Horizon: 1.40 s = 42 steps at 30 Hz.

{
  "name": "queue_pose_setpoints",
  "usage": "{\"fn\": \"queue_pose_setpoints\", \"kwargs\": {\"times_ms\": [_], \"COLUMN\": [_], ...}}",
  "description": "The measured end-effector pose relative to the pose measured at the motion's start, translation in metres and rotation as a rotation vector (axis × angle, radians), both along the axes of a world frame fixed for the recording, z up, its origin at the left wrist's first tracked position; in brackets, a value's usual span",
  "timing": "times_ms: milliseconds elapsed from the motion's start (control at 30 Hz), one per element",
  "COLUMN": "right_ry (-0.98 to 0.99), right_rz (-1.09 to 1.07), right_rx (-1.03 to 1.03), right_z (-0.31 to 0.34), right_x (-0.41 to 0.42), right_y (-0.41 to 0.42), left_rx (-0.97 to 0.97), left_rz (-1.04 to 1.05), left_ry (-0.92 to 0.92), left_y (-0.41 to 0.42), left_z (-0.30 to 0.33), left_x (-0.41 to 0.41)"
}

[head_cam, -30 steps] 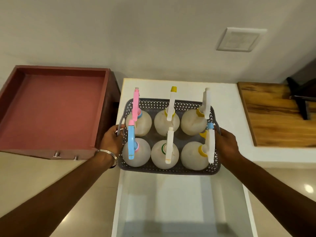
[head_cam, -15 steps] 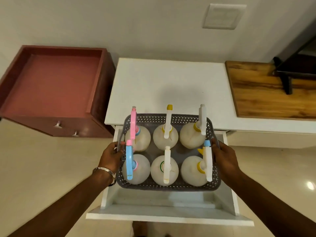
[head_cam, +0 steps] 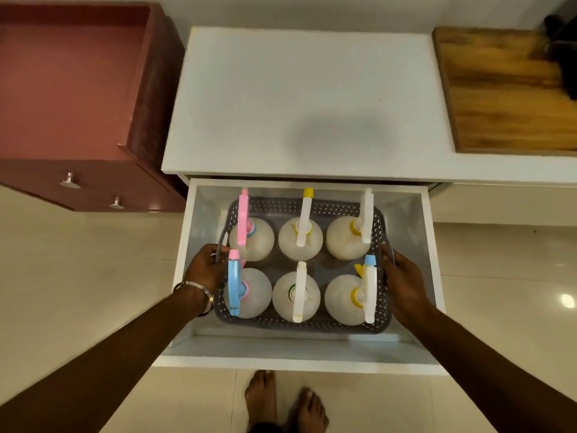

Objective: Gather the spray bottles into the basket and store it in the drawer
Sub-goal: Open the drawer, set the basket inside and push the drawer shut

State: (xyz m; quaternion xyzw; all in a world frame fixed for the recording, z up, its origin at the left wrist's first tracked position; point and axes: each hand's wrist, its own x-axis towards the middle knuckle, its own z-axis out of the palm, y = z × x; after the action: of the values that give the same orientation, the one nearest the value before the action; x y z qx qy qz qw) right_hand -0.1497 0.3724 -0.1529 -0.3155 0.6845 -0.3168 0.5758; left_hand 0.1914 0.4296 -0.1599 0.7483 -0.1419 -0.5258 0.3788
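Your basket (head_cam: 299, 327) with six bottles (head_cam: 296, 295) sits low inside the open drawer (head_cam: 429, 245). Your left hand (head_cam: 206, 271) and right hand (head_cam: 401, 276) each grip a side handle. It looks heavy and top-loaded, its plastic flexible; hold both handles level.

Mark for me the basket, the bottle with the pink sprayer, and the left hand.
basket (head_cam: 312, 207): head view, far perforated wall.
pink-sprayer bottle (head_cam: 260, 242): head view, its pale rounded body.
left hand (head_cam: 207, 271): head view, back of the hand, gripping the basket's handle.
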Motion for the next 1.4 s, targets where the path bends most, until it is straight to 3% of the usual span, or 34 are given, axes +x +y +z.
{"fn": "queue_pose_setpoints", "kwargs": {"times_ms": [133,400,467,833,933,1200,1400], "right_ry": [0.034,0.056,0.067,0.124,0.148,0.017,-0.154], "right_rz": [0.004,-0.046,-0.056,0.012,0.004,-0.34,-0.475], "right_rx": [0.02,0.062,0.071,0.087,0.119,0.092,0.097], "right_z": [-0.033,-0.097,-0.107,-0.129,-0.123,-0.05,0.015], "right_x": [0.004,0.01,0.011,0.005,0.003,0.004,0.022], "right_y": [-0.001,-0.009,-0.009,-0.015,-0.016,0.007,0.07], "left_rx": [0.059,0.132,0.165,0.187,0.211,0.087,0.0], "left_rz": [-0.132,-0.098,-0.24,-0.314,-0.189,0.131,0.323], "left_ry": [-0.191,-0.171,-0.266,-0.288,-0.196,-0.269,0.061], "left_y": [-0.001,-0.012,-0.014,-0.018,-0.015,0.014,0.049], "left_z": [-0.039,-0.118,-0.13,-0.147,-0.136,-0.061,0.004], "left_x": [-0.004,-0.003,-0.002,-0.001,-0.002,-0.015,-0.038]}}
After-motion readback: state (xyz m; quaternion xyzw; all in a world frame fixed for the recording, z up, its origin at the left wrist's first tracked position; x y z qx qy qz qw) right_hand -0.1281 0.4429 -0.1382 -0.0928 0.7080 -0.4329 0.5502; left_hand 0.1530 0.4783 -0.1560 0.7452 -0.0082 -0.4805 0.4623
